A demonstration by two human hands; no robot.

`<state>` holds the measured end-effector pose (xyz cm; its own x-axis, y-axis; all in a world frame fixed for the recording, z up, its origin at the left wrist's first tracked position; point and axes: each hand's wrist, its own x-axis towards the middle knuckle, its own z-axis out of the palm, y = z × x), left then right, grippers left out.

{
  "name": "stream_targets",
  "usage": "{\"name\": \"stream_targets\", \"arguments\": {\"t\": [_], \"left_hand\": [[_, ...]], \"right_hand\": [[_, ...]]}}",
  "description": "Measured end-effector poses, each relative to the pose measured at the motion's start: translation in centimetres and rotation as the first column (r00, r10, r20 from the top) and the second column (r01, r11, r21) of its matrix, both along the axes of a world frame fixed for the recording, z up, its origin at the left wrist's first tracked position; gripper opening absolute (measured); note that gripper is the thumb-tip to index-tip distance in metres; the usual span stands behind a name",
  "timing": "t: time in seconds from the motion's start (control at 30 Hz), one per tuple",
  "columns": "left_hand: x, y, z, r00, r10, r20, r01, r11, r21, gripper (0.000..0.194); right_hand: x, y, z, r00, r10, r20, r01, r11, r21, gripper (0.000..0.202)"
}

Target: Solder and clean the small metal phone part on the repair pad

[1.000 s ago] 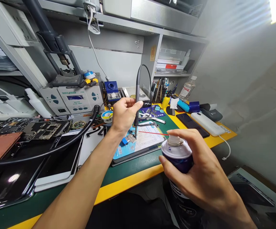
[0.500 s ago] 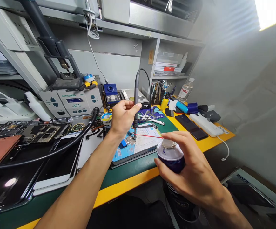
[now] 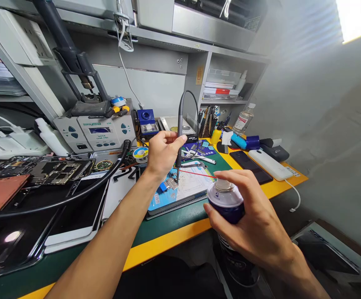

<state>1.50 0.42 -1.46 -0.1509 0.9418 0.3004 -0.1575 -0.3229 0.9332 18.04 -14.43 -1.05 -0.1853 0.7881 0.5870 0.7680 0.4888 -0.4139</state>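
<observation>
Smoothly domed can (image 3: 224, 199), ribbed soldering iron (image 3: 179, 158)

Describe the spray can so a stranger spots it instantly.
Find the green workbench with the yellow front edge. On the person's side of that edge, the right hand grips the spray can, index finger at its nozzle. Unlike the clear bottle farther back, it has a pale shoulder above dark blue and a thin red straw jutting out sideways.
</observation>
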Motion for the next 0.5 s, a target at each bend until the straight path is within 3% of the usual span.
{"name": "stream_targets", "arguments": {"t": [0.5], "left_hand": [[0.01, -0.06, 0.02, 1.0, -0.003, 0.006, 0.003, 1.0, 0.001, 0.029]], "right_hand": [[-0.32, 0.16, 0.09, 0.995, -0.079, -0.068, 0.074, 0.995, -0.073, 0.048]]}}
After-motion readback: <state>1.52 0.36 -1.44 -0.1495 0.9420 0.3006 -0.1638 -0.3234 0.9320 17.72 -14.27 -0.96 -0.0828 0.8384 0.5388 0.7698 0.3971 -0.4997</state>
